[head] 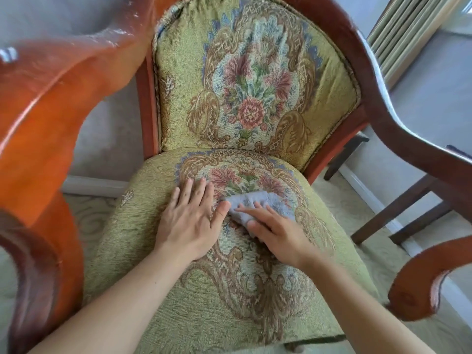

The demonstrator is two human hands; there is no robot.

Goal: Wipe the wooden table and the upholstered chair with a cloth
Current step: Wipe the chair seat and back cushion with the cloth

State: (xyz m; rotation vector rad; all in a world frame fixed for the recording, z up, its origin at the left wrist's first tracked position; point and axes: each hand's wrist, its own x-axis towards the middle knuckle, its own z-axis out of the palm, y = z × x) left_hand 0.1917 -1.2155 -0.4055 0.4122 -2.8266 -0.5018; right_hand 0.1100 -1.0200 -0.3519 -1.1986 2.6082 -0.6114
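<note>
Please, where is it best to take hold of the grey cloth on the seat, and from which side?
Probably the far bunched edge of the grey cloth, from above: it lies flat on the chair seat, the right hand presses its near part, and the left hand rests flat beside it.

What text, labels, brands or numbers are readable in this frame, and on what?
None. No readable text shows anywhere.
Upholstered chair: floral woven pattern only, no tag or label in view.
Cloth under the right hand: plain grey-blue, no print.
Left hand lies flat on the seat, holding nothing.
Wooden armrests: bare, with glare only.
</note>
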